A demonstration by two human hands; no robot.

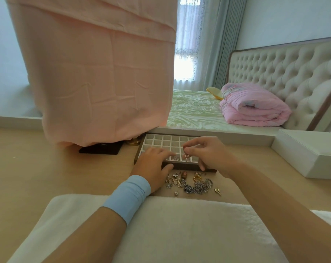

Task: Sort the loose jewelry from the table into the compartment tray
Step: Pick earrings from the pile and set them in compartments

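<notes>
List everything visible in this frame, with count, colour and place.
compartment tray: one, white cells, dark frame, mid-table
loose jewelry: one pile, silver and gold, on table before tray
small jewelry piece: one, pinkish, pinched over tray
cloth: one, pink, draped at left
quilt: one, pink, folded on bed
table: one, light wood
wristband: one, light blue, left wrist
left hand: resting on tray, fingers straight
right hand: pinching small jewelry piece

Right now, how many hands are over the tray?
2. The left hand rests on the near edge of the tray; the right hand pinches a small jewelry piece above it.
</notes>
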